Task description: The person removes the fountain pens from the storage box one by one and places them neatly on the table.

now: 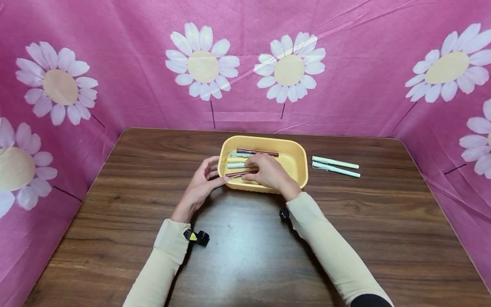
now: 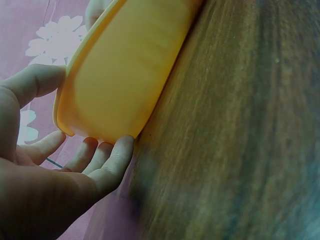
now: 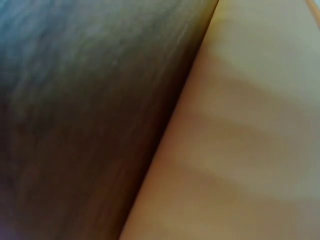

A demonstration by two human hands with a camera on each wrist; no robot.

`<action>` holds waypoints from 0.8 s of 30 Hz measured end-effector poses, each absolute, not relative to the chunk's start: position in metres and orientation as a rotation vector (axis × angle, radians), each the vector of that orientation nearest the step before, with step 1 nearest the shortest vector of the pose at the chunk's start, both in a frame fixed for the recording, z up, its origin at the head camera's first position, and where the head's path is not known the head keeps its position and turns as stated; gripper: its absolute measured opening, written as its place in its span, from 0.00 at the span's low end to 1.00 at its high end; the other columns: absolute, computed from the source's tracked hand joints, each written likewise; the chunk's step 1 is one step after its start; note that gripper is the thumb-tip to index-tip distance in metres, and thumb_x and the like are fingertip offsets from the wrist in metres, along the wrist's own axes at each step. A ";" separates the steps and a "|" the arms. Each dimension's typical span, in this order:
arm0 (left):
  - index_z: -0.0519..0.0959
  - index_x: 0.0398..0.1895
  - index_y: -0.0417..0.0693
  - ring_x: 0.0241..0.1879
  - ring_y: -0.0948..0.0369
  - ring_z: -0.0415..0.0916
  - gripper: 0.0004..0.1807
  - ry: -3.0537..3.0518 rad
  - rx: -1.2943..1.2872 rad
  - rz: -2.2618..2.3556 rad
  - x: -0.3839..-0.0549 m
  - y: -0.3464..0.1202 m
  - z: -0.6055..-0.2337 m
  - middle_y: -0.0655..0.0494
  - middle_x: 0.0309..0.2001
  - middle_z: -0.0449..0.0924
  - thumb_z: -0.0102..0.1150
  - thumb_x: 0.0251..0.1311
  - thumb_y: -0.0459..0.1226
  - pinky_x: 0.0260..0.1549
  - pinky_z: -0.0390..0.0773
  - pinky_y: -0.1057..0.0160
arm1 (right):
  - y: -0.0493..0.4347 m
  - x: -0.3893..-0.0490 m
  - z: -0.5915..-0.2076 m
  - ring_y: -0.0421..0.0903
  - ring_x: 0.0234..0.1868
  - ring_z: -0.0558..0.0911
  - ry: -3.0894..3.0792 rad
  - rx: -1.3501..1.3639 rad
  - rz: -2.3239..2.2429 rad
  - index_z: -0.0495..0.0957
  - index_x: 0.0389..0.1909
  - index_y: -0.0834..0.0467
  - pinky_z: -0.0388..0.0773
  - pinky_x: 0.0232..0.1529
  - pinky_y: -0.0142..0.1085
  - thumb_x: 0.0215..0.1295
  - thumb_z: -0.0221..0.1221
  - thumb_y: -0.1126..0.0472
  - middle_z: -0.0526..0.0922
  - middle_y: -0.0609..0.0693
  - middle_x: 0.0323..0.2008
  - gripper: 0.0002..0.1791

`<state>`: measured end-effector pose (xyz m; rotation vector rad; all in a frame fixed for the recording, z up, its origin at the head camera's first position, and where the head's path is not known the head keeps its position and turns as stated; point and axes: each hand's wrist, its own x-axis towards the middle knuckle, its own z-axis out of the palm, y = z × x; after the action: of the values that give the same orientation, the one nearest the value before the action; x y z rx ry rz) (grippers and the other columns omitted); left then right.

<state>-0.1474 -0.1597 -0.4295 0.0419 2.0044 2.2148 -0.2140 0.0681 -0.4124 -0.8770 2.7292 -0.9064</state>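
Note:
A yellow plastic box stands on the table with several capped pens lying in it. My left hand holds its left end; in the left wrist view the thumb is at the rim and the fingertips touch the outer wall. Inside, my right hand reaches down and its thumb and fingers pinch a dark red pen near the front wall. Behind it lie a yellow pen, pale blue pens and another dark red pen. The right wrist view shows only the box's outer wall and the table.
Right of the box, a pale green pen and a pale blue pen lie side by side on the wooden table. A pink cloth with large daisies hangs behind the table and along both sides.

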 end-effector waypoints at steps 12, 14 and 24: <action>0.59 0.75 0.38 0.64 0.40 0.68 0.41 2.005 0.043 2.222 -0.151 -0.162 -0.430 0.31 0.65 0.67 0.63 0.58 0.23 0.50 0.78 0.67 | 0.059 -0.218 -0.413 0.40 0.34 0.79 2.661 -0.874 -0.746 0.88 0.40 0.52 0.77 0.40 0.39 0.61 0.72 0.53 0.85 0.41 0.31 0.10; 0.59 0.74 0.38 0.64 0.40 0.68 0.41 2.003 0.043 2.220 -0.151 -0.161 -0.429 0.31 0.65 0.67 0.64 0.57 0.23 0.50 0.78 0.66 | 0.058 -0.218 -0.413 0.40 0.33 0.77 2.686 -0.847 -0.727 0.88 0.36 0.50 0.76 0.37 0.39 0.61 0.72 0.53 0.84 0.40 0.29 0.06; 0.60 0.74 0.39 0.63 0.42 0.69 0.40 2.010 0.042 2.221 -0.151 -0.161 -0.431 0.33 0.65 0.68 0.64 0.57 0.23 0.50 0.79 0.66 | 0.059 -0.218 -0.413 0.40 0.33 0.80 2.716 -0.815 -0.778 0.85 0.33 0.50 0.78 0.38 0.41 0.60 0.70 0.59 0.85 0.40 0.29 0.03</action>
<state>-0.1508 -0.1609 -0.4309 0.0423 2.0098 2.2207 -0.2178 0.0594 -0.4131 -0.8153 2.7162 -0.7779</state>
